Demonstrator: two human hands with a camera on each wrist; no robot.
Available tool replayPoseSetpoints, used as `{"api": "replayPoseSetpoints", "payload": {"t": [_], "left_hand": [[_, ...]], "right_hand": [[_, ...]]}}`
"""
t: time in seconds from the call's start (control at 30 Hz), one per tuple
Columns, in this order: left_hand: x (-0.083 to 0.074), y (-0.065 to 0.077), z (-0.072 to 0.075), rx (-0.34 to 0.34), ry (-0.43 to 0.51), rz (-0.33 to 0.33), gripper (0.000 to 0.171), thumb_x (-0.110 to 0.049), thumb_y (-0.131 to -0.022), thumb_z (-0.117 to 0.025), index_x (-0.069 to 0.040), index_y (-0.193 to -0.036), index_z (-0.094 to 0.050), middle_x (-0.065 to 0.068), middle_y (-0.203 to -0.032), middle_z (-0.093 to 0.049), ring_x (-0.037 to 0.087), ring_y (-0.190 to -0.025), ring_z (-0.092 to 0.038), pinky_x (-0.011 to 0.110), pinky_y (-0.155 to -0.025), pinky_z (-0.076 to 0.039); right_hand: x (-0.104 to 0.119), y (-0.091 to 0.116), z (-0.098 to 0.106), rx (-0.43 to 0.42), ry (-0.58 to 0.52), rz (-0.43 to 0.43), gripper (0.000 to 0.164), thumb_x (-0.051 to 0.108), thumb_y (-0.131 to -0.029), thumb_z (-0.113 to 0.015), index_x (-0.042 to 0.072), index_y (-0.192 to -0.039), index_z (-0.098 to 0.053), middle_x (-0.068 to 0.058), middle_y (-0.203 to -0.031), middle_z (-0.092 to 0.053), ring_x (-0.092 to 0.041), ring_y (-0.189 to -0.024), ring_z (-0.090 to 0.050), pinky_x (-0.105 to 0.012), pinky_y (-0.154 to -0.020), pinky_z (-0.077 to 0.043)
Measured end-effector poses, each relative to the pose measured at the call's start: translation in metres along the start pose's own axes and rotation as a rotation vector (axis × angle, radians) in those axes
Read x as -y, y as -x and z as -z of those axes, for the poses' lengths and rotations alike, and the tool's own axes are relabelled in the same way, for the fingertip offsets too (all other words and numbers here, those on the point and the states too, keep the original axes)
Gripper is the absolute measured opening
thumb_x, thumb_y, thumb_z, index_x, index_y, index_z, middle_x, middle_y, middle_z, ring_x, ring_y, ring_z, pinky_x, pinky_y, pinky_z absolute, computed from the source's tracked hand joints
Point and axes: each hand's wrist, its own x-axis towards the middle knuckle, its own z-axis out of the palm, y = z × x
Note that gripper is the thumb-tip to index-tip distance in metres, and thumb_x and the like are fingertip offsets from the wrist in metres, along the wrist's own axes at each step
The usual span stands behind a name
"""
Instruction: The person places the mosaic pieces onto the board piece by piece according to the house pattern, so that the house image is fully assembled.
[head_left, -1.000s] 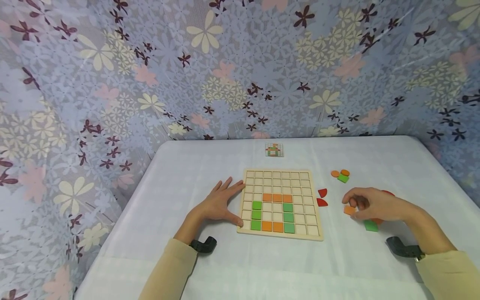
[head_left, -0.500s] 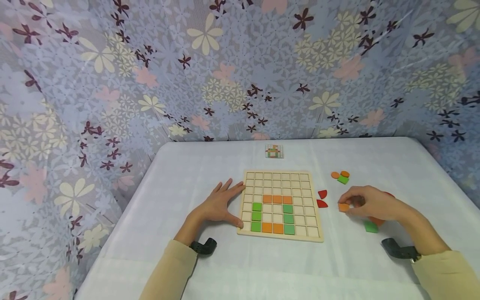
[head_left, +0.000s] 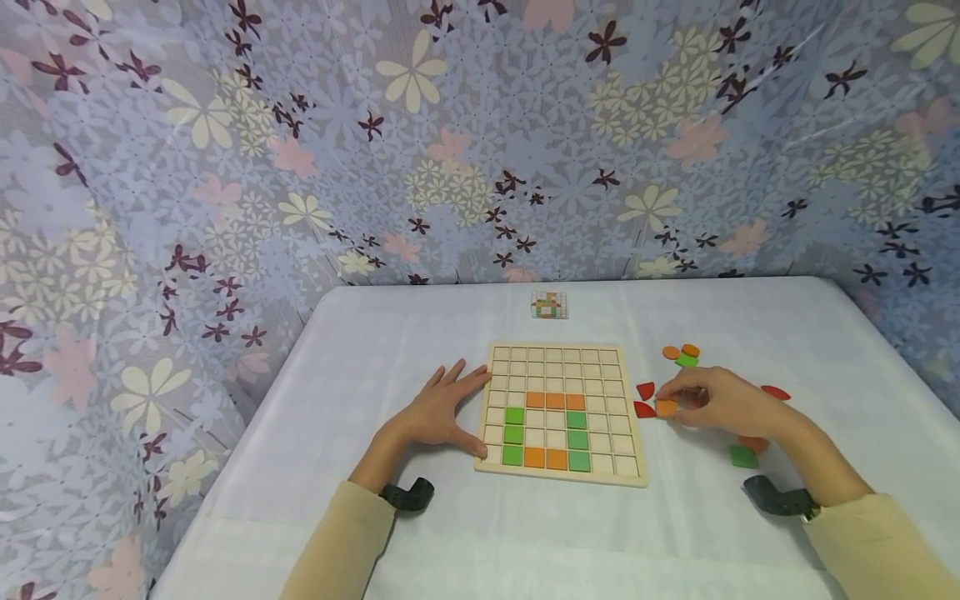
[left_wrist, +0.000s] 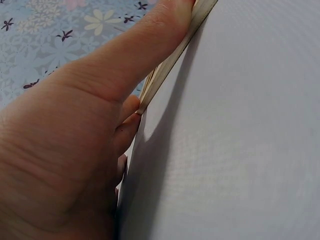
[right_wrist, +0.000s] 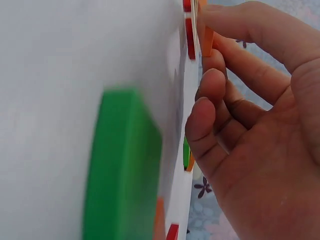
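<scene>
Pinching flat orange tile [head_left: 666, 408] between thumb and fingertips of right hand [head_left: 723, 402], just beside red wedges [head_left: 644, 410]. Touching left edge of pale wooden grid board [head_left: 555, 371] with left hand [head_left: 444, 410], splayed wide. Showing faint creases in white cloth [head_left: 562, 542] beneath.

Just left of my right fingers [head_left: 684, 379], I have two red wedges [head_left: 646, 391] obstructing a low path to the board [head_left: 555, 437]; on those fingers' near side, bare desk [head_left: 675, 525] leaves me room.
</scene>
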Motion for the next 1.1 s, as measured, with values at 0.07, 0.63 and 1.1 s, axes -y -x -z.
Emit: {"api": "replayPoseSetpoints", "payload": {"t": [0.07, 0.63, 1.1], "left_hand": [[-0.001, 0.0, 0.0, 0.001, -0.001, -0.001, 0.124, -0.084, -0.054, -0.067, -0.027, -0.154, -0.023, -0.013, -0.158, -0.015, 0.023, -0.146, -0.001, 0.044, -0.116, 0.002], [-0.002, 0.001, 0.001, 0.01, -0.008, 0.018, 0.123, -0.084, -0.054, -0.067, -0.027, -0.154, -0.023, -0.015, -0.158, -0.014, 0.021, -0.146, 0.0, 0.043, -0.116, 0.003], [-0.001, 0.001, 0.002, 0.009, -0.007, 0.001, 0.124, -0.084, -0.054, -0.067, -0.026, -0.154, -0.023, -0.014, -0.158, -0.014, 0.023, -0.146, -0.001, 0.043, -0.116, 0.002]], "right_hand": [[0.003, -0.003, -0.002, 0.0, -0.007, 0.002, 0.03, 0.026, -0.081, -0.079, 0.018, -0.109, -0.071, 0.001, -0.087, -0.059, -0.018, -0.075, -0.05, -0.025, -0.061, -0.044], [0.017, -0.033, -0.02, 0.02, -0.034, 0.068, 0.031, 0.026, -0.081, -0.08, 0.018, -0.109, -0.071, 0.002, -0.09, -0.061, -0.018, -0.077, -0.053, -0.025, -0.064, -0.046], [0.042, -0.048, -0.029, 0.043, -0.012, 0.118, 0.031, 0.019, -0.082, -0.077, 0.012, -0.111, -0.071, 0.0, -0.09, -0.059, -0.018, -0.074, -0.051, -0.026, -0.06, -0.042]]}}
